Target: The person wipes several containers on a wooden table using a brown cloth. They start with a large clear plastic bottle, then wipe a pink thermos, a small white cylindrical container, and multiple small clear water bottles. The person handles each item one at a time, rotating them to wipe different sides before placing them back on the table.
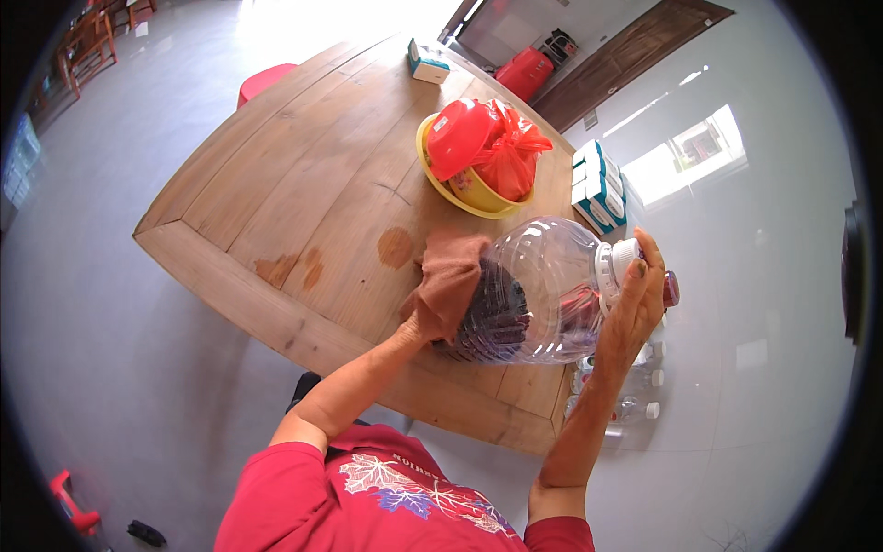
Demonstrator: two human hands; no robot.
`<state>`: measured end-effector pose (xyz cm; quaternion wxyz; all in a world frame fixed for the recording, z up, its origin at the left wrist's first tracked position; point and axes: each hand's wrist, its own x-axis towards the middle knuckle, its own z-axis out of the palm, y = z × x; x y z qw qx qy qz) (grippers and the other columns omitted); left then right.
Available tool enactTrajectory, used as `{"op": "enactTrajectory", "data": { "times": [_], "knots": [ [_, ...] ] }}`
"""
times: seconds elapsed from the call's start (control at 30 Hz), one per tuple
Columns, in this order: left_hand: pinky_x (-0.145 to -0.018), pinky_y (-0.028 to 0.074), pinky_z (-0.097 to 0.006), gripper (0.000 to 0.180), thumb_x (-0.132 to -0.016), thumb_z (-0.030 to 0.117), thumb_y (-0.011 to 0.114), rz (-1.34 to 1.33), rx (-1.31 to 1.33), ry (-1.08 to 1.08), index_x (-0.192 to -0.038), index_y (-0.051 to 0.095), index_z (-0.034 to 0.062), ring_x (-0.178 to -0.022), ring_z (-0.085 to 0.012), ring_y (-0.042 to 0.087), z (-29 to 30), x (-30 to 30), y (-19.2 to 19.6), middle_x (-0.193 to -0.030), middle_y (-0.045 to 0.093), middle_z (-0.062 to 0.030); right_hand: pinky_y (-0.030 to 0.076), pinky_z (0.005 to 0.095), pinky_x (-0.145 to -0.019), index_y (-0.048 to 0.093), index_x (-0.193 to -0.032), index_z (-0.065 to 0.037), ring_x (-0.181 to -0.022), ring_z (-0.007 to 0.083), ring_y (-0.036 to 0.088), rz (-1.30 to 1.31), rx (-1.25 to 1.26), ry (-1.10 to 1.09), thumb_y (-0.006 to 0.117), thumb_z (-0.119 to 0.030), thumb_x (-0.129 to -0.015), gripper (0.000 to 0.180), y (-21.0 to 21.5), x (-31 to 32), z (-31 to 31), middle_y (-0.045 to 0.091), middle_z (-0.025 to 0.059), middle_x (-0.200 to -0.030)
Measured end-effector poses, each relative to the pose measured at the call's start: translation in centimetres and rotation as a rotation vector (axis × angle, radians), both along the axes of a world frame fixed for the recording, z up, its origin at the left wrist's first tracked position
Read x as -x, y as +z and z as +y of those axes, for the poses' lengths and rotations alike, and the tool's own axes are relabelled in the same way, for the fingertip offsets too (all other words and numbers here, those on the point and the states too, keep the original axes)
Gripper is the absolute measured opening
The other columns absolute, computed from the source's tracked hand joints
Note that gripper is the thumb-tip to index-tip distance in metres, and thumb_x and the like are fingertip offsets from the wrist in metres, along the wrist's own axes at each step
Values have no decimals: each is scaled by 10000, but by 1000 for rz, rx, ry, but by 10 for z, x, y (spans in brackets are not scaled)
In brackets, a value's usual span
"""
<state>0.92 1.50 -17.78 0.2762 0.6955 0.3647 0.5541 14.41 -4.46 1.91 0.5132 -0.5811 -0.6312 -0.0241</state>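
A large clear plastic bottle (556,276) lies tilted on its side over the near right part of the wooden table. My right hand (627,308) grips its neck end, fingers around the white cap (627,252). A brown cloth (448,276) covers most of my left hand (420,331), which presses it against the bottle's base. The left fingers are hidden under the cloth. Something dark (497,308) shows at the base end; I cannot tell whether it is inside or behind the wall. Another bottle's dark red cap (670,289) shows beyond my right hand.
Wet patches (395,248) mark the wooden table (303,193). Farther back, a yellow basin (494,207) holds a red bowl (460,138) and a red plastic bag (513,156). Tissue packs (593,189) stand at the right edge, a tissue box (428,64) at the far end. Several small bottles (635,408) are at the right.
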Motion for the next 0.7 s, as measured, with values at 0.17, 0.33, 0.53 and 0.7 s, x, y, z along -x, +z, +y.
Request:
{"op": "enactTrajectory", "data": {
  "times": [0.17, 0.33, 0.53, 0.7],
  "knots": [
    [-634, 472, -353, 182, -726, 44, 567, -60, -155, -63, -907, 566, 23, -791, -344, 588, 45, -15, -46, -810, 559, -170, 428, 311, -928, 549, -1216, 35, -1080, 198, 540, 3, -56, -59, 469, -256, -995, 374, 0, 0, 10, 573, 144, -1213],
    [-728, 488, -326, 188, -819, 88, 541, -78, 294, -198, -977, 592, 1, -863, -249, 615, 94, -50, -118, -908, 616, -108, 458, 303, -871, 563, -1183, 48, -1012, 197, 569, -30, -111, -128, 501, -259, -988, 369, -1, 1, 36, 586, 151, -1166],
    [-751, 494, -309, 216, -907, 178, 477, -537, 38, -216, -975, 619, 31, -909, -182, 593, 30, -58, -63, -1035, 599, -82, 505, 335, -783, 572, -1181, 30, -947, 220, 613, -57, -128, -275, 513, -281, -979, 376, -4, -12, 41, 601, 169, -1120],
    [-753, 480, -307, 229, -892, 212, 471, -293, 51, -188, -984, 606, 52, -913, -169, 556, -52, -67, -60, -1013, 556, -64, 499, 337, -809, 566, -1190, 29, -969, 228, 606, -96, -99, -254, 506, -294, -981, 390, -1, -12, 41, 596, 169, -1132]
  ]
}}
